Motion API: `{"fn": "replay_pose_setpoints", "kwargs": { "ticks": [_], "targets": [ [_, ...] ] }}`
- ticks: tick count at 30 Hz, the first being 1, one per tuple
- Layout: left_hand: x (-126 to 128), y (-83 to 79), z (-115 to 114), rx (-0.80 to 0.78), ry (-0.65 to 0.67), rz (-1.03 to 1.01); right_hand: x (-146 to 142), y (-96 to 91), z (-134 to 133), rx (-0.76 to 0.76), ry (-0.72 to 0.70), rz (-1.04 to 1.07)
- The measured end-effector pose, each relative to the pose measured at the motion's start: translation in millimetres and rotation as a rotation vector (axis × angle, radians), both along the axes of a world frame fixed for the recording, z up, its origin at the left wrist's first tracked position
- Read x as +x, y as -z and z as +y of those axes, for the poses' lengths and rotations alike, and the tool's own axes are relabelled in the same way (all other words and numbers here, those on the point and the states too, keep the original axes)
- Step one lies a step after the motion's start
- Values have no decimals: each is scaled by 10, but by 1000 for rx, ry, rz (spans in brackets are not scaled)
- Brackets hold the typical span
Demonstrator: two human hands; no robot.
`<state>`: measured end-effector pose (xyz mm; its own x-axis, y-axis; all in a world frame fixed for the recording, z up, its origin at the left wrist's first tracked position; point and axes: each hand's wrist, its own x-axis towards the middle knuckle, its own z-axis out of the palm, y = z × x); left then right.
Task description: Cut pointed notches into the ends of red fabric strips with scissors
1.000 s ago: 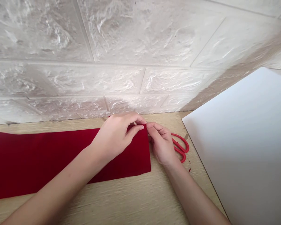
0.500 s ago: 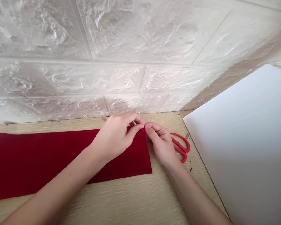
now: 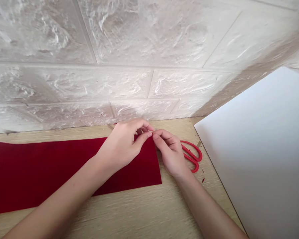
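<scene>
A long strip of dark red fabric (image 3: pixel 52 172) lies flat across the table, its right end under my hands. My left hand (image 3: pixel 127 142) pinches the far right corner of the fabric between thumb and fingertips. Against it, my right hand (image 3: pixel 170 151) is closed, with thumb and index finger pinched at the same corner. Whatever small thing the right fingers may hold besides the corner is hidden. Red-handled scissors (image 3: pixel 193 157) rest just right of my right hand, which covers their blades.
A large white board (image 3: pixel 259 149) stands at the right, angled toward the table. Behind the wooden table (image 3: pixel 129 212) rises a white brick-patterned wall (image 3: pixel 139 39). Small red scraps (image 3: pixel 203 180) lie near the scissors.
Both hands stay at the fabric's corner with almost the same grip. The fingertips shift very slightly left; the view moves a little.
</scene>
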<state>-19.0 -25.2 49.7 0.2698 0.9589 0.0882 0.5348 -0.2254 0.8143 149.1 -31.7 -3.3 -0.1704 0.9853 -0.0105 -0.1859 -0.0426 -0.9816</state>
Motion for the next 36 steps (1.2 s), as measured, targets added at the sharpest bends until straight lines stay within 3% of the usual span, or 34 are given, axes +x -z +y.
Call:
{"fn": "replay_pose_setpoints", "kwargs": {
  "ticks": [7, 21, 29, 36],
  "targets": [
    [-26, -17, 1, -69, -1, -19, -3, -11, -9, 4, 24, -41],
    [-21, -27, 8, -45, -10, 1, -22, -22, -32, -1, 28, -87],
    [-169, -98, 72, -117, 104, 155, -31, -51, -36, -92, 51, -37],
    [-163, -98, 65, -119, 73, 144, -27, -46, -26, -91, 66, -43]
  ]
}}
